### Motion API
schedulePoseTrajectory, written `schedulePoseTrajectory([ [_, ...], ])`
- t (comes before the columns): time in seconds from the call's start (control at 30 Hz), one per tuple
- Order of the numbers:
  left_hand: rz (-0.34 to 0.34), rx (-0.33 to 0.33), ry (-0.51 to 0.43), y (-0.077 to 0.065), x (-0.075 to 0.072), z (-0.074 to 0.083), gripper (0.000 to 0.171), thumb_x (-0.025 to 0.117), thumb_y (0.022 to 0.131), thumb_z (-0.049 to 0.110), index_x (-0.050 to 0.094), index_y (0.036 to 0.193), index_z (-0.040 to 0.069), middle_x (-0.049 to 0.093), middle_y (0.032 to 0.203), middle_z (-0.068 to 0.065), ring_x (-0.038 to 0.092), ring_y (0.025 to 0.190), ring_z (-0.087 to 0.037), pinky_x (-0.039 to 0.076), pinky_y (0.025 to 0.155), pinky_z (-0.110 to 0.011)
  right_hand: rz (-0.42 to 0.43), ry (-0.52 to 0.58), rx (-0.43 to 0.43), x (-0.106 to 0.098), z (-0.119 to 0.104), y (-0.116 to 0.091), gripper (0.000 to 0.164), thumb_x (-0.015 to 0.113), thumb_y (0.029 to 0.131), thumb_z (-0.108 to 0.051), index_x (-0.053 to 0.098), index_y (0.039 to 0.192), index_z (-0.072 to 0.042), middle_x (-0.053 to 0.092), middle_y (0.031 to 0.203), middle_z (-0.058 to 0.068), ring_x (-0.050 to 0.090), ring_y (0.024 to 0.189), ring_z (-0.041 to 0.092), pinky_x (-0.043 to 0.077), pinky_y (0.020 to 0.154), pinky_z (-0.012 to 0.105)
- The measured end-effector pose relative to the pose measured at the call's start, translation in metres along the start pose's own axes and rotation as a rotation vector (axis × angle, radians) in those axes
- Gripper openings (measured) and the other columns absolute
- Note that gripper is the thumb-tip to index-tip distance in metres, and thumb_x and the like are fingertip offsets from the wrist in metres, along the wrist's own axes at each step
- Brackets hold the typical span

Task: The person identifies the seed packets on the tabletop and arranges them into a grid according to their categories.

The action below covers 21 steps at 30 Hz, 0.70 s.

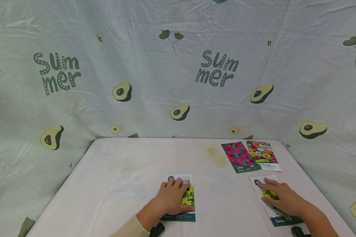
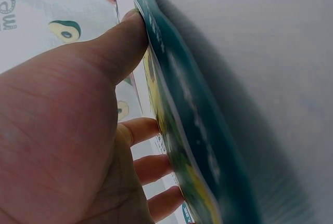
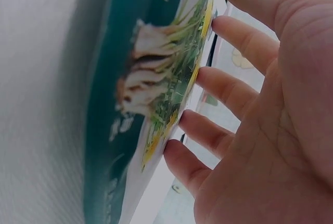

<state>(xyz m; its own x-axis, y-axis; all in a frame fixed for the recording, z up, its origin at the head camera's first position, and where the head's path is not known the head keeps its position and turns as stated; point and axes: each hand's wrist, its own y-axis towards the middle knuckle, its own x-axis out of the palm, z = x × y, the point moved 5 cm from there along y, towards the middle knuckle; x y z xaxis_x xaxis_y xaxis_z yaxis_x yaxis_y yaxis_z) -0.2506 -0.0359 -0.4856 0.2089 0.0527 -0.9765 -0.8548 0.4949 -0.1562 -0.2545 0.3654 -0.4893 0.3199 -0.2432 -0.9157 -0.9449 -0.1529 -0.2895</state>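
My left hand (image 1: 173,196) lies over a sunflower seed packet (image 1: 188,216) flat on the table, thumb and fingertips touching its printed face. In the left wrist view the packet's teal lower band (image 2: 195,115) runs alongside the spread fingers (image 2: 151,169). At the right, my right hand (image 1: 286,199) rests on another seed packet (image 1: 262,194), white with yellow flowers and a teal end. The right wrist view has its fingertips (image 3: 208,81) against the packet's face, near a picture of pale roots or bulbs (image 3: 148,68). Nothing is pinched by either hand.
Behind the right hand lie two more flower packets, a magenta one (image 1: 240,156) overlapping a multicoloured one (image 1: 262,153). The white table (image 1: 106,184) meets a hanging avocado-print cloth (image 1: 148,65) at its back edge. Black wrist devices (image 1: 157,229) show below the hands.
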Motion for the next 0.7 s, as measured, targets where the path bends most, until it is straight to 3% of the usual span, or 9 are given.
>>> schedulePoseTrajectory([
  [0.7, 0.009, -0.009, -0.002, 0.0017, 0.0017, 0.0005, 0.085, 0.062, 0.084, 0.078, 0.045, 0.153, 0.031, 0.047, 0.141, -0.002, 0.041, 0.117, -0.025, 0.039, 0.091, -0.048, 0.015, 0.0, 0.006, 0.0015, -0.0016, 0.0004, 0.074, 0.069, 0.088, -0.061, 0.056, 0.148, -0.02, 0.036, 0.158, 0.029, 0.041, 0.127, 0.057, 0.047, 0.089, 0.074],
])
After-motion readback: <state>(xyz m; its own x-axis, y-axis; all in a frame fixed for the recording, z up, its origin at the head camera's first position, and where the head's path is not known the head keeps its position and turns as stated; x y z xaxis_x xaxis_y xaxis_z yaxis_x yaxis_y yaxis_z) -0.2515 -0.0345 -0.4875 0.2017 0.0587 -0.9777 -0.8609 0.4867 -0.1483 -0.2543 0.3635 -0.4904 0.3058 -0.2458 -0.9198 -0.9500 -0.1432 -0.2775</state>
